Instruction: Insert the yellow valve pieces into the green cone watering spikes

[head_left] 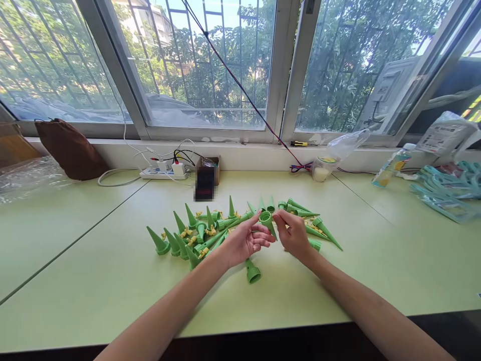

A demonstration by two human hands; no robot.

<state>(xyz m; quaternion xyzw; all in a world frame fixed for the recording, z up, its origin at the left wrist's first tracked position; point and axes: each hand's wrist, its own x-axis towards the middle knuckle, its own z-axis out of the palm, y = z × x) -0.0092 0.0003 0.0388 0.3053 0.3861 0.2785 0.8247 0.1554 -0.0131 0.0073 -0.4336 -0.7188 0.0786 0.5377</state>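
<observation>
My left hand (246,240) is closed around a green plastic watering spike (266,218), its round open end tilted up toward me and its point angled down. Right beside that rim, the fingers of my right hand (291,233) are pinched together; whatever they hold, if anything, is hidden. Under and around both hands lie many more green spikes (160,241), some standing point up and others on their sides. Small yellow valves (191,239) are scattered among them. One loose green spike (253,273) lies nearest me, below my left hand.
A power strip (165,173) with plugs and a small cardboard box (216,170) stand at the back. Brown bag (71,150) at left. A cup (322,169), a bottle (394,165) and light-blue plastic items (447,188) are at right. Windows rise behind the table (93,281).
</observation>
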